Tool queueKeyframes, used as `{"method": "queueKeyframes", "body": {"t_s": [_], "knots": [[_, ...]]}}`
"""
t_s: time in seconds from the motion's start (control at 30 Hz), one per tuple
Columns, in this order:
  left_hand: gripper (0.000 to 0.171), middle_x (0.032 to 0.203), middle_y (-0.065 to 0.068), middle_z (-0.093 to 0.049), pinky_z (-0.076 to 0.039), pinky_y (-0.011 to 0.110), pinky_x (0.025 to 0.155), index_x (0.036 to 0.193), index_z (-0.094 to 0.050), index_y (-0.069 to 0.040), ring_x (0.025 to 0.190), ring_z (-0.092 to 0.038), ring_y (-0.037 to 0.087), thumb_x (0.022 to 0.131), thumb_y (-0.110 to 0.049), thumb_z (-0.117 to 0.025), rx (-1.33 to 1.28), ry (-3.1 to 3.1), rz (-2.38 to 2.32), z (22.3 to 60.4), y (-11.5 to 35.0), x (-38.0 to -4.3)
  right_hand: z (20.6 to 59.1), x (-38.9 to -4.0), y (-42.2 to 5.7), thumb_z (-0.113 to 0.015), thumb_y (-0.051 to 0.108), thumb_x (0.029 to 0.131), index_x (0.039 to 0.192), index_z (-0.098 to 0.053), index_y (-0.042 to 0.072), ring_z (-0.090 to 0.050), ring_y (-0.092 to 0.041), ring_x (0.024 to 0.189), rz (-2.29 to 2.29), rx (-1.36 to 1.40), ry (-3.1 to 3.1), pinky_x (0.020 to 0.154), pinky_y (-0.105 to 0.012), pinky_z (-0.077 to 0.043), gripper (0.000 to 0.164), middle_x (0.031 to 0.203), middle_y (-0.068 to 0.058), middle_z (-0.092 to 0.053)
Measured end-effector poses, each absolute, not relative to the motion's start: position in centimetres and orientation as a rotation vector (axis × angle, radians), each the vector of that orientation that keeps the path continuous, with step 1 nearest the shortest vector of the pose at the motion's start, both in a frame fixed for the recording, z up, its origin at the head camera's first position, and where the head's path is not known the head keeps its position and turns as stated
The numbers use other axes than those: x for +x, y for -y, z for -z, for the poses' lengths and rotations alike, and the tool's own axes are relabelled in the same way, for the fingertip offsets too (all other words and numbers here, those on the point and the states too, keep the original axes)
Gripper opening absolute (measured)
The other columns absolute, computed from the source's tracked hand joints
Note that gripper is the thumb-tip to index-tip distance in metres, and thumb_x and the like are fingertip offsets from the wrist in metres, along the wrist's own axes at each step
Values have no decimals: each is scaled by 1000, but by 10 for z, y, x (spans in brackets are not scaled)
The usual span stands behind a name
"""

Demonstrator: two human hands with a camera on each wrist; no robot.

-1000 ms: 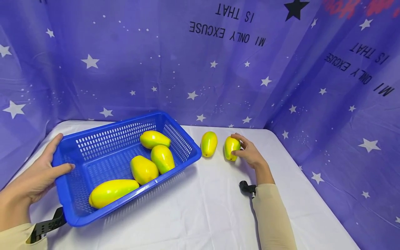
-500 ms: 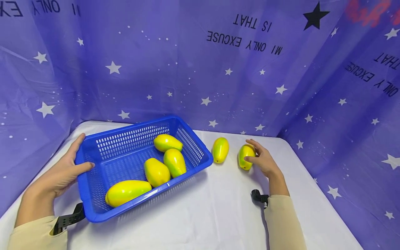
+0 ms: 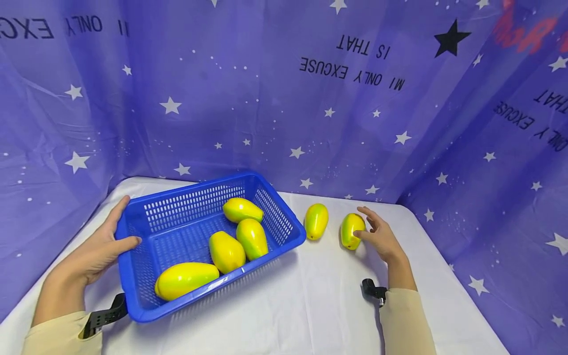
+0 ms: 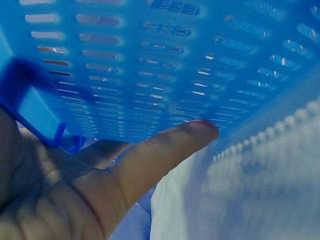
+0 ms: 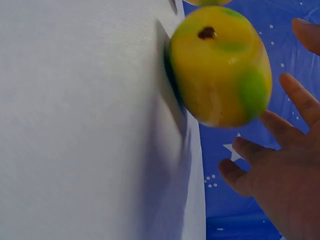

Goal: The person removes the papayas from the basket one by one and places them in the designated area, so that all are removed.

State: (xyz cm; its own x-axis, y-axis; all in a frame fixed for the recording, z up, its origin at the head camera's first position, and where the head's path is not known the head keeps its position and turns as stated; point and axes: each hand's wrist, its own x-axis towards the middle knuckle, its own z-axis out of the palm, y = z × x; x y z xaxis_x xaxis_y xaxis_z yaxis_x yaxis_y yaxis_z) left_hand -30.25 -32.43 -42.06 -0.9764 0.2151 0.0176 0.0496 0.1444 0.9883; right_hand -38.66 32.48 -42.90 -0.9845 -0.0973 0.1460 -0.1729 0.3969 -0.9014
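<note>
At the left in the head view, my left hand (image 3: 95, 254) grips the short end of a blue plastic basket (image 3: 213, 288), thumb over the rim. In the left wrist view a finger (image 4: 165, 152) stretches along the basket's slotted outside. Inside lie several yellow-green papayas, one papaya (image 3: 186, 280) near the front left corner. My right hand (image 3: 382, 240) is beside a papaya (image 3: 352, 231) on the table, thumb close to its near side. In the right wrist view its fingers are spread and apart from that papaya. Another papaya (image 3: 316, 222) lies just left of it.
A white cloth (image 3: 310, 305) covers the table. Purple curtains (image 3: 248, 98) with stars and lettering stand close behind and to the right. The basket's right corner (image 3: 301, 236) sits near the left loose papaya. Black camera mounts (image 3: 372, 290) are strapped at the wrists.
The head view has shifted, so everything appears farther right. My right hand's fingers have come away from the papaya and spread wider. My left hand keeps its hold on the basket.
</note>
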Motion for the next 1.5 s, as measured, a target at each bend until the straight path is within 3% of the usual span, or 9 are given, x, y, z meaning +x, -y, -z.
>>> {"method": "queueKeyframes", "body": {"t_s": [0.13,0.43,0.6,0.73,0.9,1.1,1.27,1.5], "knots": [[102,154,32,15,-50,27,82,149,22,-44,130,-17,57,93,-2,-53,276,-2275,-1936,418,320,-307,424,-378,-335,-71,-4,80,149,-38,8,-9,-37,146,-1647,225,2520,115,-56,-6,77,161,-12,-17],[103,155,33,9,-51,27,80,150,21,-42,128,-25,55,91,1,-52,281,-2221,-1974,409,309,-322,388,-361,-342,-72,-5,82,151,-37,15,-6,-31,147,-1697,266,2350,115,-54,-3,80,162,-7,-13],[103,155,32,11,-53,30,79,150,22,-41,127,-27,56,92,0,-52,250,-2236,-1965,405,311,-321,369,-357,-332,-70,-14,80,150,-38,9,-15,-30,146,-1754,376,2225,115,-47,-17,80,161,-6,-18],[104,155,32,12,-52,27,79,150,21,-42,127,-27,57,92,0,-54,247,-2233,-1962,410,311,-318,359,-348,-323,-70,-16,78,149,-39,8,-22,-30,144,-1762,419,2166,107,-39,-33,81,159,-7,-23],[105,155,32,12,-51,25,79,151,22,-39,127,-27,57,91,1,-54,243,-2235,-1962,416,308,-315,353,-338,-312,-70,-18,77,148,-40,7,-27,-30,142,-1753,463,2133,102,-32,-39,81,157,-7,-27],[104,155,30,13,-54,32,79,150,22,-41,124,-30,57,91,2,-52,256,-2221,-1986,416,306,-313,346,-337,-295,-68,-23,75,147,-41,3,-28,-30,142,-1768,575,2095,105,-35,-36,81,157,-9,-28],[102,155,32,10,-55,33,78,150,21,-42,122,-33,56,93,1,-52,262,-2254,-1983,416,312,-310,343,-344,-271,-69,-22,74,147,-39,0,-28,-28,142,-1766,649,2121,109,-44,-29,82,157,-8,-28],[102,154,34,9,-51,22,77,150,21,-44,126,-26,58,93,-2,-54,242,-2294,-1970,419,322,-306,325,-361,-222,-69,-21,74,147,-38,-2,-28,-30,142,-1771,783,2144,109,-57,-24,81,157,-8,-30]]}}
